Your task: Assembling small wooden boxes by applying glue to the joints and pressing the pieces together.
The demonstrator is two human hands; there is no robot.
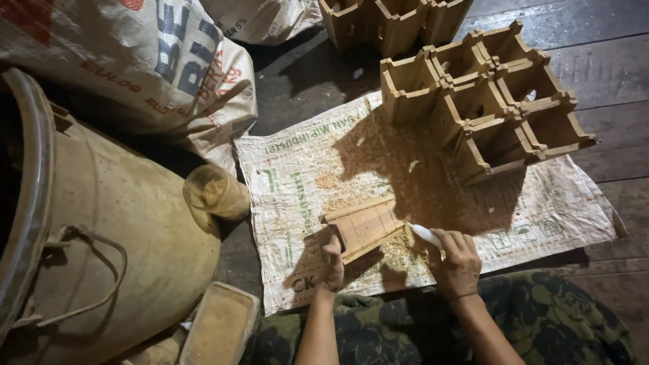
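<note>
A: Well, start big: where is everything?

B: On the floor, a printed woven sack [541, 216] is spread flat. At its centre lies the small wooden box [364, 226], long axis running from eight o'clock to two o'clock.

A: And the hands?

B: The left hand [332, 265] is clamped on the box's eight o'clock end. The right hand [458, 262], at the box's four o'clock, is closed round a white tool [426, 234] whose tip points at the box.

A: Its look?

B: Pale, slatted wood, sawdust scattered about it.
</note>
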